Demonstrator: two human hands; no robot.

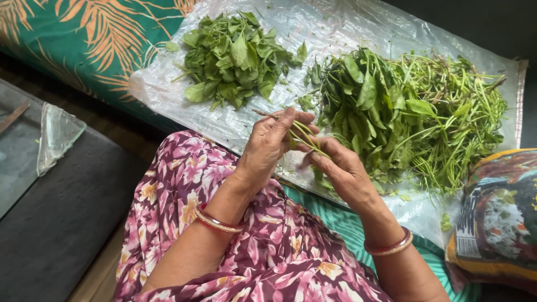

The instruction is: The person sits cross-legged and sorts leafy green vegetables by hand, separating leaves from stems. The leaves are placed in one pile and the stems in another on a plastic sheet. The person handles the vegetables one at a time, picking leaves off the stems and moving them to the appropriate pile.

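From the head view, a clear plastic sheet (358, 28) carries a leaf pile (235, 56) at your left and a stalk heap (414, 112) at your right; a printed bag (498, 218) lies beside. Your left hand (268, 142) and right hand (341, 168) pinch a thin green stem (305, 137) between them, over your lap's edge.

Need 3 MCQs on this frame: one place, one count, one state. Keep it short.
1. Where is the pile of plucked green leaves?
A) far left of the clear plastic sheet
B) on the lap
C) on the printed bag

2. Bangles per wrist?
A) none
B) one
C) three

3. What do the left hand and right hand do?
A) rest empty
B) hold a thin green stem between them
C) fold the sheet

Answers: 1 A, the pile lies upper left on the sheet. 2 B, one band per wrist. 3 B, both hands pinch the stem.
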